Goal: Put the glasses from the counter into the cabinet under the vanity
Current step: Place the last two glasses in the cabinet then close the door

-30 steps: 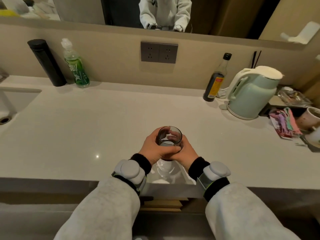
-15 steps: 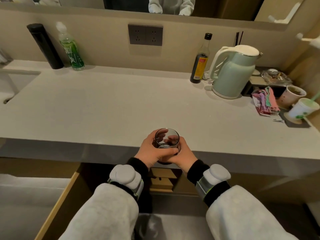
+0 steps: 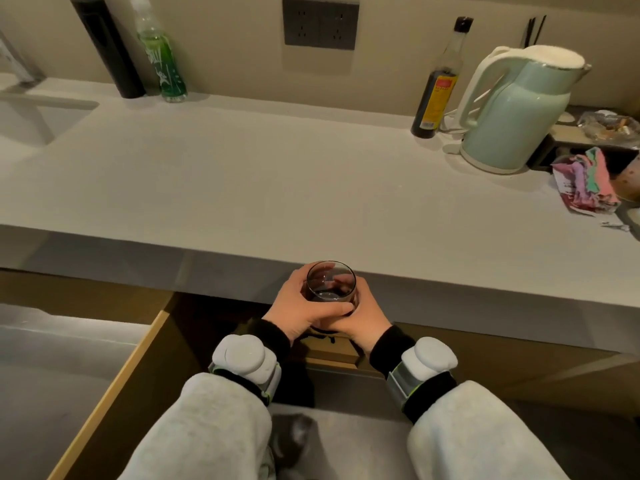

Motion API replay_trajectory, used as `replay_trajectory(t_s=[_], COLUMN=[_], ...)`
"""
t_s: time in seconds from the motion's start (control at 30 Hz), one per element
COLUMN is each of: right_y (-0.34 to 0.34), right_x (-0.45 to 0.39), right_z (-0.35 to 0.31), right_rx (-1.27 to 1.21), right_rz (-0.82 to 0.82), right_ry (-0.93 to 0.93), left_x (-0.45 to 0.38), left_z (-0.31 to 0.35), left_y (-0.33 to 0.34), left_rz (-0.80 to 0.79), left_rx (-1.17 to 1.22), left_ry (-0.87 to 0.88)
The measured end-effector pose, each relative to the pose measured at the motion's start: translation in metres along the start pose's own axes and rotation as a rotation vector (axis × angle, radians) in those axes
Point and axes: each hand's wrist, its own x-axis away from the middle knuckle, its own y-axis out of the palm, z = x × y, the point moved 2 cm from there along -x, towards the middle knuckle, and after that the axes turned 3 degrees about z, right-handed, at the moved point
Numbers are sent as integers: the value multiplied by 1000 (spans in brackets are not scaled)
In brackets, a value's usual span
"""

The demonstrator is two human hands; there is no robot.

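While upright, glass sits enclosed by both hands' fingers.

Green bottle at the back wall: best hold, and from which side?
Grip the green bottle round its straight lower body, coming from the front. It stands upright, the black flask is close on its left and the wall is behind, so the front and right are open.

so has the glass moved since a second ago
Yes. The glass, held in both hands, was over the counter a second ago; now it sits at the counter's front edge, lower and nearer the person, above the open cabinet.
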Motion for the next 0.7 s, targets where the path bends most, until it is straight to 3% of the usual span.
replay_trajectory(t_s=[0.2, 0.7], right_y=[25, 62], right_x=[-13, -89], right_z=[45, 239], right_rx=[-4, 58], right_rz=[-16, -60], right_ry=[-25, 26], left_x=[-2, -58], left_z=[-41, -239], left_y=[-25, -51], left_rz=[9, 1], left_rx=[-62, -96], left_ry=[24, -100])
